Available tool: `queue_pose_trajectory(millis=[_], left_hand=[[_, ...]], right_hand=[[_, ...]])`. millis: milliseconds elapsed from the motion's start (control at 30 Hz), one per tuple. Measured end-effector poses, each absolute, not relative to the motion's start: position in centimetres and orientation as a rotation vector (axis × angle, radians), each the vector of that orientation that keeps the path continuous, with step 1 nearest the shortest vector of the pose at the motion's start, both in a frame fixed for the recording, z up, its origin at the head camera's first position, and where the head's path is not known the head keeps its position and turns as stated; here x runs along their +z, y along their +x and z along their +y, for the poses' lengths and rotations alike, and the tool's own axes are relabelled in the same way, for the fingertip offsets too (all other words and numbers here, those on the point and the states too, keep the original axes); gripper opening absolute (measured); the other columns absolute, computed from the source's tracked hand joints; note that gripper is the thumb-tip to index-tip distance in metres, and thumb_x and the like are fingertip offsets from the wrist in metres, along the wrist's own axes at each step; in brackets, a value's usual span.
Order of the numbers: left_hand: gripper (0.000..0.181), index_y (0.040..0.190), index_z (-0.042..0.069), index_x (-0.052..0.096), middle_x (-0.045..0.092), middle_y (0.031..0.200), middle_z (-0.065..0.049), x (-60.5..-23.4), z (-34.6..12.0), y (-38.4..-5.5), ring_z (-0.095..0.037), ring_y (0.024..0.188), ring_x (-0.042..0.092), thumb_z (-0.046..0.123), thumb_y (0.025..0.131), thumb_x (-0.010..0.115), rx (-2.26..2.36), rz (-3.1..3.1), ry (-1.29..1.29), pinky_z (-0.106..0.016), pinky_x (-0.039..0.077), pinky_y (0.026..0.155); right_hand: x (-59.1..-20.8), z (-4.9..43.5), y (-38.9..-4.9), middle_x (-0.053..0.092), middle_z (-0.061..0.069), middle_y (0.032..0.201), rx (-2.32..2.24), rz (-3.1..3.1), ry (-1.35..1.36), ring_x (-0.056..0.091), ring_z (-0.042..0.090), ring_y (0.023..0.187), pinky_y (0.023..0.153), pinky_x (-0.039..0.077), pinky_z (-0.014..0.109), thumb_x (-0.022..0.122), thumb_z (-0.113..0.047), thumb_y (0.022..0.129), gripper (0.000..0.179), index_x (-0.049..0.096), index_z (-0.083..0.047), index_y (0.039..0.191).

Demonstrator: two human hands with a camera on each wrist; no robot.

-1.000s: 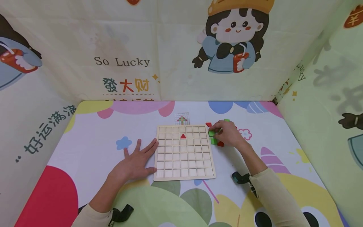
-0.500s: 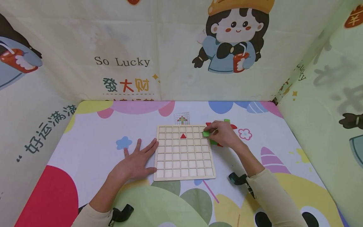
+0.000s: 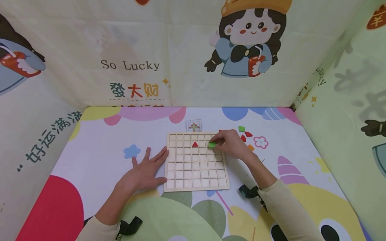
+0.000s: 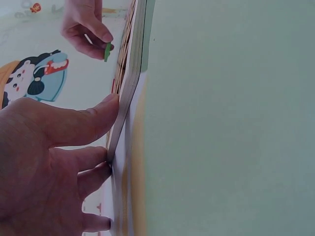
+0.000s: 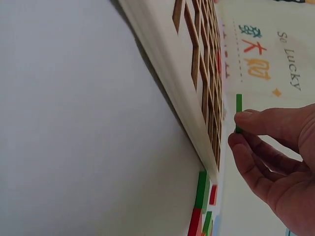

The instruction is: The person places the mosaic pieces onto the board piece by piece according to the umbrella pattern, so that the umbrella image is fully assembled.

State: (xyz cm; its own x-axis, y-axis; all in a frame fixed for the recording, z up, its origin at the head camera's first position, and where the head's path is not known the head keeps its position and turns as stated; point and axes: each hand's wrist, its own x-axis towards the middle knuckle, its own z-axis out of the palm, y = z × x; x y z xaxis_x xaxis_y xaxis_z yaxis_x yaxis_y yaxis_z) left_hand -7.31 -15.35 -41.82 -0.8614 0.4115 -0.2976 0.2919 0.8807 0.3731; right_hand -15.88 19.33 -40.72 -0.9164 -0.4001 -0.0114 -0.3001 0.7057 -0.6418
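A pale wooden grid board (image 3: 191, 166) lies on the table, with a red triangle tile (image 3: 195, 144) in one cell of its second row from the back. My right hand (image 3: 230, 144) pinches a green square tile (image 3: 212, 145) between thumb and fingers, over the right part of the board. The right wrist view shows this green tile (image 5: 239, 113) edge-on, raised above the grid. My left hand (image 3: 147, 170) lies with fingers spread at the board's left edge. Seen from the left wrist, its thumb and fingertips touch the board's side (image 4: 129, 93).
A small printed grid picture (image 3: 193, 126) lies behind the board. Right of the board are loose tiles: a green square (image 3: 241, 129), red pieces (image 3: 248, 134) and an orange one (image 3: 251, 147), some hidden by my right hand. Printed cloth walls (image 3: 181, 50) stand behind and at both sides.
My right hand has picked the green tile from the pieces at the right and carried it left over the board. My left hand has stayed in place.
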Motion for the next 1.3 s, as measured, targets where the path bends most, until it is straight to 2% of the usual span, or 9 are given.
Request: queue_pose_trajectory(millis=[200,533,767,1033,1300], left_hand=[[0.093,0.168,0.020,0.022,0.017,0.176,0.002,-41.8,-15.3,-7.3,-0.057,0.157,0.007,0.041,0.093,0.073,0.426,2.689,0.517,-0.093,0.013,0.102],[0.092,0.168,0.020,0.022,0.016,0.176,0.003,-41.7,-15.3,-7.3,-0.057,0.157,0.007,0.041,0.094,0.073,0.435,2.681,0.514,-0.093,0.012,0.103],[0.092,0.168,0.021,0.022,0.016,0.176,0.003,-41.6,-15.3,-7.3,-0.056,0.157,0.007,0.042,0.094,0.073,0.427,2.683,0.510,-0.092,0.012,0.104],[0.093,0.168,0.022,0.021,0.015,0.176,0.004,-41.7,-15.3,-7.4,-0.055,0.158,0.006,0.042,0.094,0.073,0.412,2.680,0.506,-0.092,0.013,0.104],[0.093,0.168,0.021,0.022,0.016,0.176,0.004,-41.6,-15.3,-7.4,-0.056,0.157,0.006,0.042,0.093,0.074,0.419,2.681,0.502,-0.093,0.012,0.103]], right_hand=[[-40.9,17.8,-15.6,0.076,0.002,0.100,-0.997,2.709,-0.591,0.068,0.015,0.087,0.081,0.059,0.032,0.083,-0.003,0.085,0.020,0.082,-0.010,0.104],[-41.1,15.6,-15.6,0.075,0.000,0.096,-0.950,2.674,-0.646,0.065,0.014,0.084,0.079,0.058,0.028,0.080,-0.003,0.087,0.015,0.082,-0.011,0.100],[-41.1,14.5,-15.6,0.076,0.000,0.098,-0.901,2.677,-0.688,0.064,0.012,0.081,0.076,0.057,0.024,0.082,-0.005,0.086,0.018,0.082,-0.010,0.103],[-41.4,13.8,-15.6,0.075,0.000,0.099,-0.880,2.696,-0.731,0.065,0.010,0.081,0.074,0.056,0.023,0.081,-0.003,0.086,0.016,0.083,-0.011,0.100],[-41.4,13.3,-15.5,0.075,0.001,0.102,-0.857,2.706,-0.686,0.066,0.010,0.082,0.075,0.057,0.021,0.083,-0.004,0.086,0.018,0.083,-0.011,0.103]])
